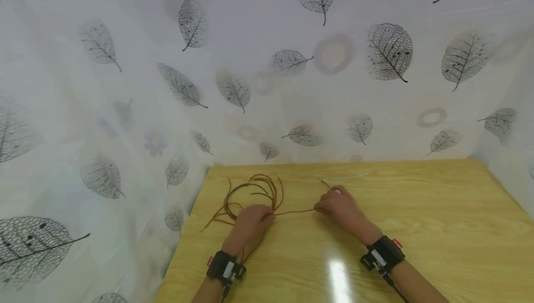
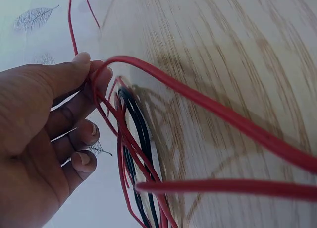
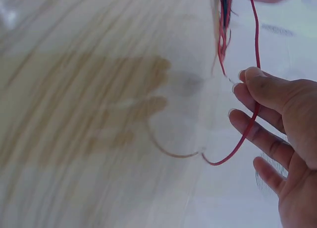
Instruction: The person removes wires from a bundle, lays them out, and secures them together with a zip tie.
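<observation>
A thin red wire (image 1: 294,211) runs fairly straight between the two hands above the table. My left hand (image 1: 251,222) pinches it between thumb and index finger, beside a loose coil of red and black wires (image 1: 227,203). Seen from the left wrist, lengths of red wire (image 2: 198,101) loop away from the pinch, and black wires (image 2: 141,124) hang among the red ones. Farther right, my right hand (image 1: 340,203) pinches the same wire with thumb and fingertips. In the right wrist view, the wire's short tail (image 3: 242,139) curves past the fingers to a free end.
The wood-grain table (image 1: 417,229) reaches back to a pale leaf-printed curtain (image 1: 258,25), which also hangs on the left. A thin whitish strip (image 1: 350,176) lies near the back edge. Black bands with cabled cameras (image 1: 384,253) sit on both wrists.
</observation>
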{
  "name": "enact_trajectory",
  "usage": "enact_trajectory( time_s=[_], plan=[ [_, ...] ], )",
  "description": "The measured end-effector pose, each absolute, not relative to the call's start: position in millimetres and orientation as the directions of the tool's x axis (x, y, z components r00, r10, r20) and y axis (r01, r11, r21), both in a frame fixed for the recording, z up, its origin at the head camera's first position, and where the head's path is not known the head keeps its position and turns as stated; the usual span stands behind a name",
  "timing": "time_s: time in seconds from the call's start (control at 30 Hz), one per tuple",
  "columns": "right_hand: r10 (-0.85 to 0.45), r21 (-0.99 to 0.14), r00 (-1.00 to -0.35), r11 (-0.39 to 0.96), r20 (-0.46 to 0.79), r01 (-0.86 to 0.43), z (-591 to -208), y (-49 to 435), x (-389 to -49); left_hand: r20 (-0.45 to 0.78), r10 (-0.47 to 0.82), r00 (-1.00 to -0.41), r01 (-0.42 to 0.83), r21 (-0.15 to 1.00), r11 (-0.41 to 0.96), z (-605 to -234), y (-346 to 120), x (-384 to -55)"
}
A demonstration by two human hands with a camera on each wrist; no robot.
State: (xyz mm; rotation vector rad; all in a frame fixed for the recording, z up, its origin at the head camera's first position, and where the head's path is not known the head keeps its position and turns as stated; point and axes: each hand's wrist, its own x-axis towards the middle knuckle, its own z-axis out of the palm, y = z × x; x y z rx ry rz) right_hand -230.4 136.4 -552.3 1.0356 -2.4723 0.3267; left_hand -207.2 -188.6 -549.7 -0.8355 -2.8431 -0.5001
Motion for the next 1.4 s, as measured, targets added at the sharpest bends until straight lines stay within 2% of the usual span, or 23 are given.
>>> enact_trajectory(
  time_s=[0.17,0.53,0.83,1.1,1.27,1.4],
  plan=[
    [-0.550,-0.109,-0.627,0.698,0.552,-0.708,-544,162,-222,0.248,0.474,-0.845,0.529,0.252,0.810,-551,-200,-205],
    [-0.508,-0.103,-0.614,0.714,0.604,-0.693,-526,204,-213,0.326,0.383,-0.864,0.460,0.204,0.864,-546,-240,-201],
    [-0.502,-0.113,-0.597,0.699,0.625,-0.706,-524,218,-208,0.413,0.369,-0.833,0.457,0.137,0.879,-541,-253,-207],
    [-0.496,-0.071,-0.580,0.717,0.646,-0.693,-519,232,-201,0.362,0.339,-0.869,0.408,0.134,0.903,-537,-258,-212],
    [-0.499,-0.047,-0.580,0.731,0.644,-0.681,-517,252,-190,0.373,0.333,-0.866,0.405,0.132,0.905,-537,-257,-212],
    [-0.477,-0.050,-0.606,0.759,0.636,-0.650,-516,273,-179,0.397,0.353,-0.847,0.437,0.144,0.888,-538,-257,-212]
  ],
)
